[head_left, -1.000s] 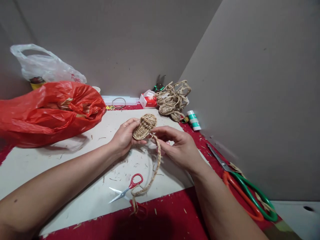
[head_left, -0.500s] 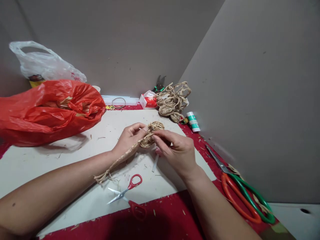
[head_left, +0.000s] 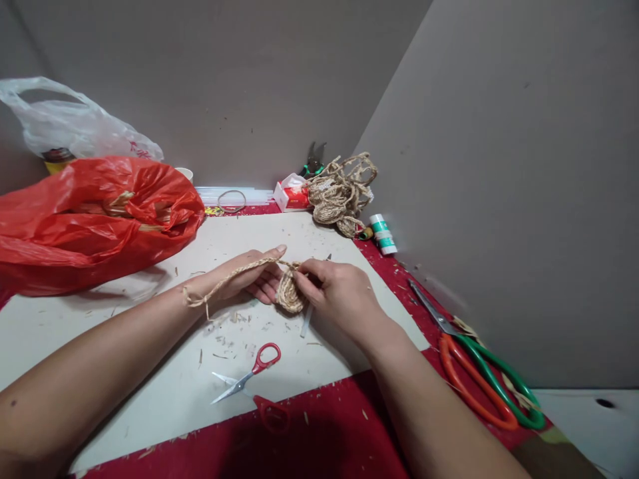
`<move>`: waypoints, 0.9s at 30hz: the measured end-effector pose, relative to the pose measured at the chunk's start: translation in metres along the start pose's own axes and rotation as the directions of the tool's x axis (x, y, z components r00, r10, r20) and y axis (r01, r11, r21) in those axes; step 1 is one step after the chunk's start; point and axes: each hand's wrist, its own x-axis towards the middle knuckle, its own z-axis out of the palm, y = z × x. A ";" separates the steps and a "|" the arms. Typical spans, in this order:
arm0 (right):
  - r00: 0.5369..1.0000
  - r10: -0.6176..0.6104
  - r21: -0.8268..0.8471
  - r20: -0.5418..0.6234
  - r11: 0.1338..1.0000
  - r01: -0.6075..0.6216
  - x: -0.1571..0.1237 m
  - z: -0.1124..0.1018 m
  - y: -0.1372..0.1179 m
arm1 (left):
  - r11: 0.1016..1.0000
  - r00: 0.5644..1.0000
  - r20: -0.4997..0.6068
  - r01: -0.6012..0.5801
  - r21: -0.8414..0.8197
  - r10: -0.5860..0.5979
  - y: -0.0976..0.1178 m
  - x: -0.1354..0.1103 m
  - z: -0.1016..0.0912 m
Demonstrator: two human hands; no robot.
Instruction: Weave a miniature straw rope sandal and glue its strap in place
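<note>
Red scissors (head_left: 249, 382) lie nearest, blades apart, on the bench (head_left: 150, 372). Behind them the right hand (head_left: 339, 293) has its grip closed, pinching the top of the woven straw piece (head_left: 288, 293), which sits between both hands. The left hand (head_left: 244, 279) has its fingers stretched out and the braided tail (head_left: 224, 278) draped across it; can't tell if its grip clamps. The straw pile (head_left: 339, 193) is at the far back.

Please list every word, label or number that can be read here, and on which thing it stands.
No text can be read.
White plastic bag: red print, too blurred.
Red and white box: print too small.
Green and white roll: label too blurred.
Woven straw piece: no text.
</note>
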 end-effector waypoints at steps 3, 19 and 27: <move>0.995 -0.032 0.044 0.089 0.999 0.028 0.001 0.004 -0.002 | 0.980 0.995 0.008 0.100 0.174 -0.103 0.010 -0.003 -0.018; 0.994 0.099 0.138 0.056 0.985 -0.105 0.006 -0.003 0.005 | 0.933 0.995 0.024 0.085 0.349 -0.100 0.029 -0.013 -0.026; 0.995 0.073 0.012 0.069 0.997 -0.074 0.008 0.000 0.006 | 0.881 0.997 0.056 0.024 0.472 -0.058 0.032 -0.014 -0.034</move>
